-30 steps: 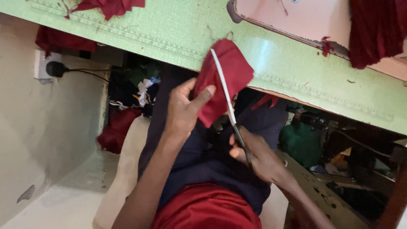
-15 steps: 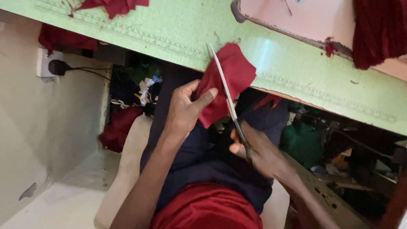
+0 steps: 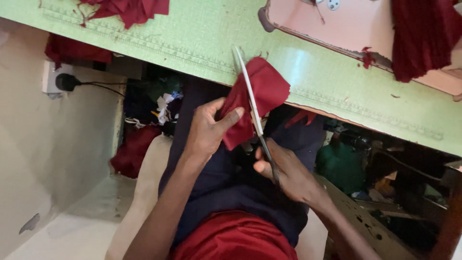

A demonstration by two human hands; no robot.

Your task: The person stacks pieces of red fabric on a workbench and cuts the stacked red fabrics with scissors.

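Note:
My left hand (image 3: 208,129) pinches a small piece of dark red cloth (image 3: 262,94) and holds it up at the near edge of a light green table (image 3: 202,43). My right hand (image 3: 288,174) grips the handles of a pair of scissors (image 3: 250,103). The long silver blades run up across the cloth, their tips reaching over the table edge. Below both hands lie my lap in dark blue fabric and a red garment (image 3: 236,238).
More dark red cloth lies on the table at the top left (image 3: 130,8) and over a pale pink sewing machine base (image 3: 337,24) at the top right. A wall socket with a black plug (image 3: 60,81) is at the left. Clutter sits under the table.
The cloth and scissors sit slightly higher against the table edge, and the blades have advanced a little along the cloth. Both hands keep their grips.

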